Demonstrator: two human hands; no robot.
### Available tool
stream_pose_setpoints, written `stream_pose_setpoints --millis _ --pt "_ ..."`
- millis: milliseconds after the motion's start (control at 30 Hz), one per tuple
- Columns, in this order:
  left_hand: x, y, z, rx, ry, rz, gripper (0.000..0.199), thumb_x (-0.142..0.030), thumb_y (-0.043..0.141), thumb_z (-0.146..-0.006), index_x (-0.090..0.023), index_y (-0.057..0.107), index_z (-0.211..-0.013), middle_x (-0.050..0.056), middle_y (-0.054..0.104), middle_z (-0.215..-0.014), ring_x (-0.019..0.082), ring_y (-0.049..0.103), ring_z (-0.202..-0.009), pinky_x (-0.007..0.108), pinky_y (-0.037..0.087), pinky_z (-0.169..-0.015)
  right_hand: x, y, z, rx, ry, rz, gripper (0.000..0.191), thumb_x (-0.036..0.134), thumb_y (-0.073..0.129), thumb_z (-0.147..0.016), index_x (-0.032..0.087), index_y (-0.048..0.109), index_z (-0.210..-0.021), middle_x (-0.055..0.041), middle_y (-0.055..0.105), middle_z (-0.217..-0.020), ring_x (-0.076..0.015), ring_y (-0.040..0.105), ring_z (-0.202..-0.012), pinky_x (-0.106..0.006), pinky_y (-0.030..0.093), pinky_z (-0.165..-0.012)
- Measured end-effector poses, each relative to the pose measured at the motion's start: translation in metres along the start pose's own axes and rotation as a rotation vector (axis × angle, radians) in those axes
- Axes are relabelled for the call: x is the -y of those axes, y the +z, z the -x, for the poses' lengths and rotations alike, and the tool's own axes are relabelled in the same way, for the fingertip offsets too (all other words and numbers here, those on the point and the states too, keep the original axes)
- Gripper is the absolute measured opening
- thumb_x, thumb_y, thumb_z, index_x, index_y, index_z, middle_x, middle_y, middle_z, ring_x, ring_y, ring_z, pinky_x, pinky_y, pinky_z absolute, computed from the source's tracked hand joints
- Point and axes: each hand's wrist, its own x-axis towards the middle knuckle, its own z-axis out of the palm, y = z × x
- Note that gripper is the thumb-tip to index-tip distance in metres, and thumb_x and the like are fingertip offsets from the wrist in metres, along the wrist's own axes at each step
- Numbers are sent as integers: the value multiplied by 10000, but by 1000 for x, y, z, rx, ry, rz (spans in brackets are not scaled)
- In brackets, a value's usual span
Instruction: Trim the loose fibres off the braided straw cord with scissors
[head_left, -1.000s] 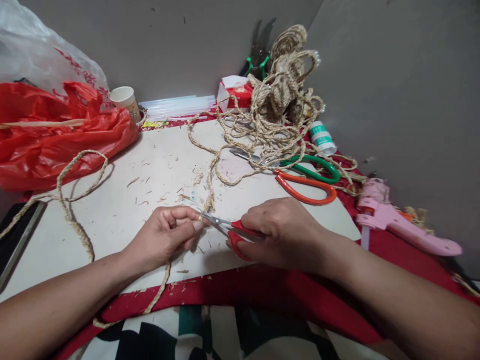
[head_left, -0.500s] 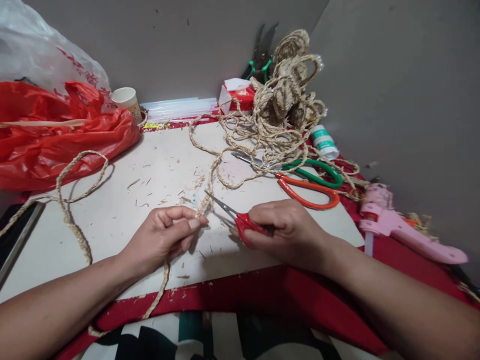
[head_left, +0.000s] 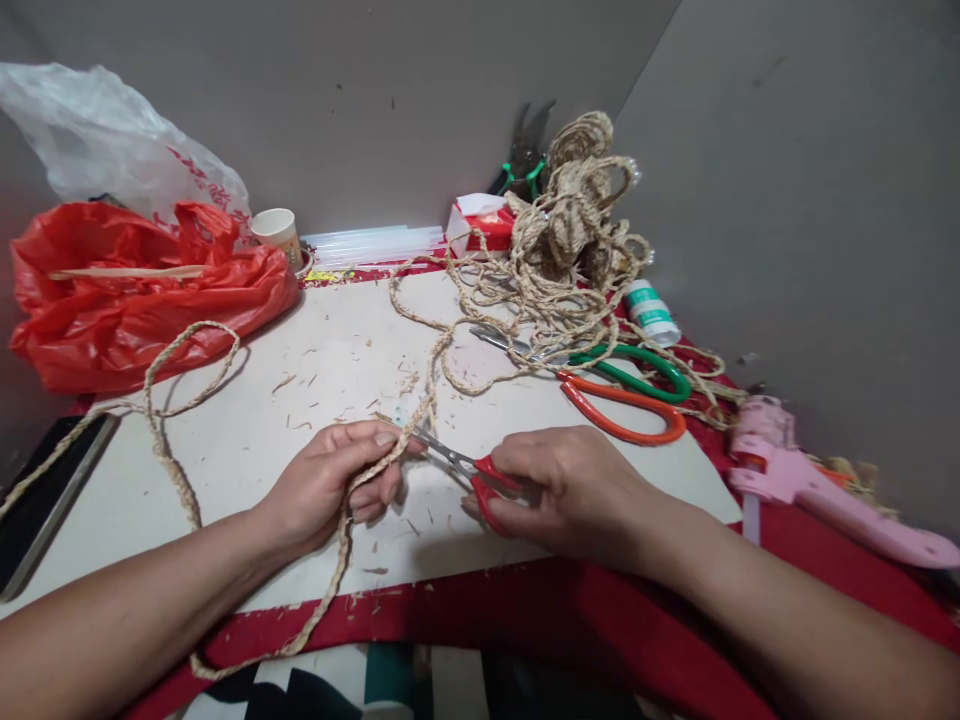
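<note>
Between thumb and fingers, my left hand [head_left: 337, 478] pinches a braided straw rope [head_left: 330, 590] that hangs down over the board's front edge and also runs back to the pile. My right hand [head_left: 559, 485] is closed on the red handles of small scissors [head_left: 491, 485]. Their tips are at the rope, just right of my left fingertips; whether the blades touch it is hard to tell. Larger scissors [head_left: 626, 400] with one green and one orange handle lie behind my right hand, partly under a tangled rope pile [head_left: 566, 230].
A white board [head_left: 300, 340] with straw scraps lies on red cloth. Red bag [head_left: 150, 310], paper cup [head_left: 277, 232], clear sticks [head_left: 375, 245] and tissue pack [head_left: 484, 225] stand behind. At right are a white-green roll [head_left: 652, 312] and pink glue gun [head_left: 817, 490]; at left, a dark flat device [head_left: 52, 490].
The view has tilted up a little. The small scissors' tips have come down to the rope beside my left fingers, and the rope now crosses over those fingers.
</note>
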Motion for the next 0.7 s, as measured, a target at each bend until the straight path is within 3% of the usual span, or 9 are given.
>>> stream_pose_setpoints --millis 200,433,700 --pt "-2 1 0 -1 -8 76 264 -249 494 -880 -77 684 -945 11 540 -506 46 290 -376 190 264 -399 -1 -1 -1 -22 10 42 304 353 557 -806 181 514 -558 18 506 -520 -91 389 -479 -266 160 -503" --pt "0 -3 -2 -2 -8 99 196 -191 537 -814 -100 668 -927 65 630 -575 63 379 -382 188 289 -395 0 -3 0 -43 -16 -13 342 345 539 -819 179 481 -526 21 478 -508 -86 365 -467 -258 181 -494" --pt "-1 -2 -1 13 -36 27 193 -182 652 -783 -134 643 -969 -8 590 -549 25 325 -376 153 268 -389 -2 -2 0 -44 -1 -8 351 361 531 -828 176 477 -534 13 485 -513 -87 379 -474 -258 178 -498"
